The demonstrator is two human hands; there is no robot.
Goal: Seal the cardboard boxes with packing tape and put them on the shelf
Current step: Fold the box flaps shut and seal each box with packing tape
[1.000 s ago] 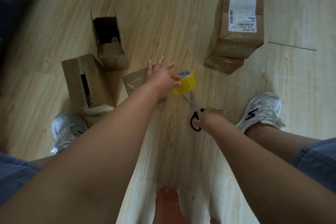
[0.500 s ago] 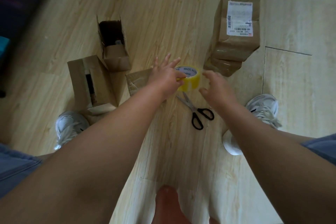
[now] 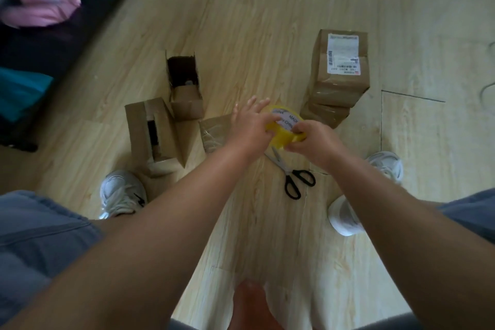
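**Two hands close on the tape amid boxes on the floor**

Seen from above, the left hand (image 3: pixel 249 128) and right hand (image 3: pixel 318 142) meet on a yellow roll of tape (image 3: pixel 285 122) over a pale wood floor (image 3: pixel 267 21). The right hand pinches the roll's near rim, fingers curled onto its printed face. The left hand grips the opposite side with several fingers sticking out straight past it; how its thumb sits cannot be made out, nor whether any tape end is lifted.

Black-handled scissors (image 3: pixel 293 177) lie just below the hands, blade tips hidden under them. A flat box (image 3: pixel 214 134) lies just left of the left hand, and that hand covers its right edge. Further left stands a near box (image 3: pixel 152 134) with flaps open. Beyond it is a far box (image 3: pixel 184 88), also open, whose dark inside holds something too small to identify.

Just above the right hand is a stack (image 3: pixel 340 83) of two sealed boxes, the upper one bearing a white label too blurred to read.

White shoes (image 3: pixel 122 193) flank the arms, and the right forearm partly hides the right one. Far up and left of the left hand, a dark unit (image 3: pixel 40 43) holds pink and teal items, all smeared by blur. A blurred, flesh-toned shape is cut off at the bottom edge.
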